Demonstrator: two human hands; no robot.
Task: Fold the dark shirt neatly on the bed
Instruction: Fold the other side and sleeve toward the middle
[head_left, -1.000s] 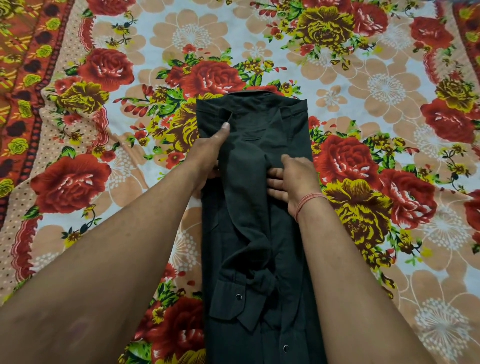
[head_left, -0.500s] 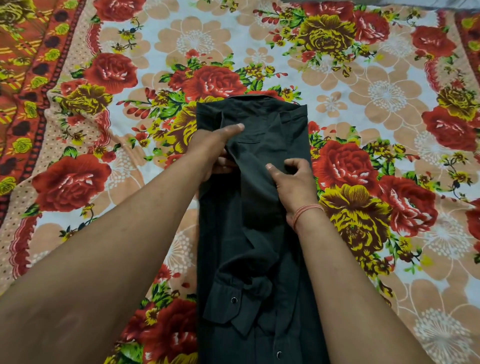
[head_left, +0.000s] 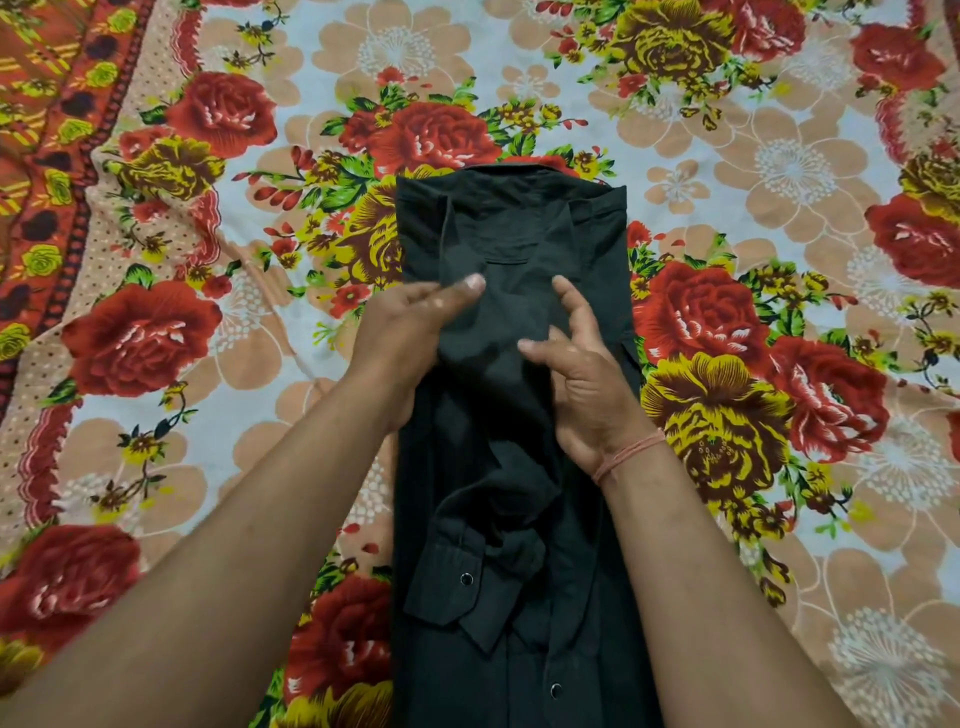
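The dark, near-black woven cotton shirt lies on the bed, on the floral bedsheet printed with red and yellow roses on a pale blue and peach ground; the garment forms a narrow lengthwise strip, both side panels turned inward; its collar end points away from the person, its lower part runs out of view at the near edge.

A folded sleeve runs down the centre of the strip; its cuff, fitted with a round metal snap button, lies flat towards the near end; a second snap shows lower on the placket; a horizontal seam crosses the cloth below the collar.

The left hand sits at the left edge of the strip, roughly halfway along the visible length; its thumb lies on top of the sleeve fabric, the remaining fingers closing against it, pinching a ridge of the sleeve cloth; the fingertips are motion-blurred.

The right hand is positioned just beside the left, above the centre-right of the strip; its fingers are spread and released, palm turned inward, gripping nothing; whether its heel contacts the cloth cannot be determined; a thin orange-pink thread band encircles the right wrist.

Both forearms enter from the near edge, one on each side of the strip.
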